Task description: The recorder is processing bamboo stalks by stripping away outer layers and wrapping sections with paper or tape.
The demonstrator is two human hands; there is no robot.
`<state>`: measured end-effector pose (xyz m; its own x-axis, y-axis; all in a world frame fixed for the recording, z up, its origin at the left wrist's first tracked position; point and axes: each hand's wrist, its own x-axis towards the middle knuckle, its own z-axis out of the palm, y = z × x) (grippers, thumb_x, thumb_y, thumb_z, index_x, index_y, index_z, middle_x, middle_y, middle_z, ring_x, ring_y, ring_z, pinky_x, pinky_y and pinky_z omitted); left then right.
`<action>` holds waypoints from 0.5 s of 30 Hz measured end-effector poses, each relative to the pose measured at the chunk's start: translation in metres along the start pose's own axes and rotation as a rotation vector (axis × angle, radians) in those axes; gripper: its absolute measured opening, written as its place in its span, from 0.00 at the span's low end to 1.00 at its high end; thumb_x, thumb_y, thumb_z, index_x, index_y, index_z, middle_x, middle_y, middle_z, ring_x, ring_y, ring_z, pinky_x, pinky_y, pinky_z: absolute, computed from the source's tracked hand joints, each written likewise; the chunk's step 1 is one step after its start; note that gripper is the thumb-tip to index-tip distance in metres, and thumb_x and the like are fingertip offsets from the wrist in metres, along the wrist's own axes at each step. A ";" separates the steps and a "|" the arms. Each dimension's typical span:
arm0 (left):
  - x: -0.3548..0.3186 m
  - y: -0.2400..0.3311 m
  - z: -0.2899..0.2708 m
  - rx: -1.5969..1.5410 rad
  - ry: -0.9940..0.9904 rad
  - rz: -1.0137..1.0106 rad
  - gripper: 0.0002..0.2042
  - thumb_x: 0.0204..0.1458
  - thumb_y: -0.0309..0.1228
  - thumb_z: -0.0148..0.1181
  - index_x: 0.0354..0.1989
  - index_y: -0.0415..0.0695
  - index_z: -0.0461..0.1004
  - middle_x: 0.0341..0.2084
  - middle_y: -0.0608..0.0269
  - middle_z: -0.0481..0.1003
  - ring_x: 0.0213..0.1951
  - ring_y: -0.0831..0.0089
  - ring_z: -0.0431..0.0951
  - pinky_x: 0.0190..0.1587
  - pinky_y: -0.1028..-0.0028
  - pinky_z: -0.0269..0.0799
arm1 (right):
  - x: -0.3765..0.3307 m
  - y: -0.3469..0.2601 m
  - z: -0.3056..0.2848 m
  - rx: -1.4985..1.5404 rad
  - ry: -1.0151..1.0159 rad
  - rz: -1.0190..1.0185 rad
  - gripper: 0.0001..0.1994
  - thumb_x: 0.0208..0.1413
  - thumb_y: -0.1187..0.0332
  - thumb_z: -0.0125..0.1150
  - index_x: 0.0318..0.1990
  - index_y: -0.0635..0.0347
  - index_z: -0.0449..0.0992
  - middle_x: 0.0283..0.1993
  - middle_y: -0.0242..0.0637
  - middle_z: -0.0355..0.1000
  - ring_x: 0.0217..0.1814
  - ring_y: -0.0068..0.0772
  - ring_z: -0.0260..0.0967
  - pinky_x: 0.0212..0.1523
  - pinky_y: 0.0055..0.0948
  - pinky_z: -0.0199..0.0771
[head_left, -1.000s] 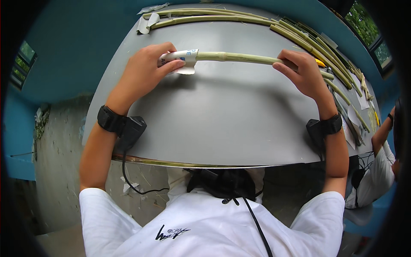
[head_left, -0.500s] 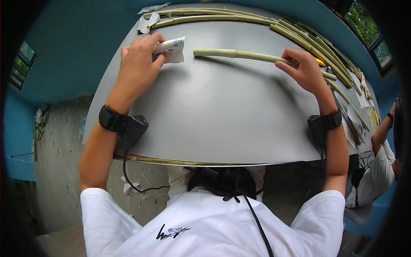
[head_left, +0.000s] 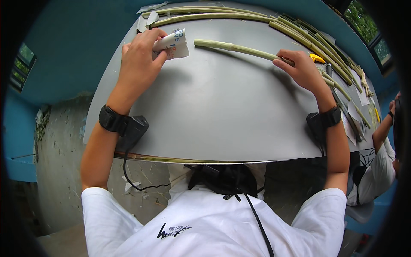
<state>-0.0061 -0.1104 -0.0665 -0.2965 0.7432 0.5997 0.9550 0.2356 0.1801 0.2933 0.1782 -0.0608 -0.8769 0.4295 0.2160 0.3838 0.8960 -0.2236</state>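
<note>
My left hand [head_left: 143,53] is closed round a folded piece of sandpaper [head_left: 176,49], whose pale, printed backing faces out. The fingers lie over its near side. Across from it, my right hand [head_left: 298,68] grips the right end of a peeled, pale green bamboo stick [head_left: 237,48]. A ring-like node crosses the stick, and its cut left end points toward the sandpaper with a small gap between them. The stick is held above the grey table [head_left: 201,103], where its shadow falls.
Long bamboo strips [head_left: 214,17] lie along the far edge, and more bamboo poles [head_left: 310,43] are piled at the far right. A yellow tool [head_left: 317,58] lies beside my right hand. Paper scraps [head_left: 147,20] sit at the far left. Another person's arm [head_left: 382,128] shows at right.
The stick's left end has risen away from me, so the stick tilts more. My right hand has shifted slightly left, and the left hand has moved a little farther forward with the sandpaper.
</note>
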 end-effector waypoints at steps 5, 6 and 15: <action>0.000 -0.001 0.003 -0.035 0.004 0.024 0.14 0.54 0.26 0.64 0.50 0.43 0.76 0.45 0.53 0.81 0.48 0.55 0.81 0.58 0.58 0.69 | 0.000 0.002 -0.001 0.045 0.018 0.005 0.18 0.65 0.53 0.65 0.40 0.62 0.81 0.22 0.41 0.70 0.24 0.37 0.64 0.28 0.37 0.62; 0.000 -0.001 0.003 -0.010 0.009 0.032 0.14 0.54 0.26 0.64 0.49 0.43 0.76 0.44 0.52 0.81 0.48 0.54 0.81 0.58 0.58 0.70 | 0.000 0.001 -0.001 0.047 0.019 0.009 0.18 0.65 0.53 0.65 0.40 0.62 0.81 0.22 0.41 0.70 0.24 0.37 0.64 0.28 0.37 0.62; 0.010 -0.001 -0.002 -0.187 0.253 0.097 0.13 0.60 0.30 0.65 0.52 0.46 0.75 0.45 0.58 0.81 0.49 0.61 0.80 0.55 0.60 0.68 | 0.000 -0.002 0.002 0.132 0.239 -0.067 0.15 0.69 0.56 0.61 0.41 0.61 0.80 0.25 0.39 0.72 0.26 0.32 0.65 0.30 0.32 0.63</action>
<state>-0.0100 -0.1043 -0.0589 -0.2149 0.5720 0.7916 0.9705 0.0342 0.2387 0.2917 0.1766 -0.0625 -0.8000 0.3983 0.4487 0.2725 0.9075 -0.3198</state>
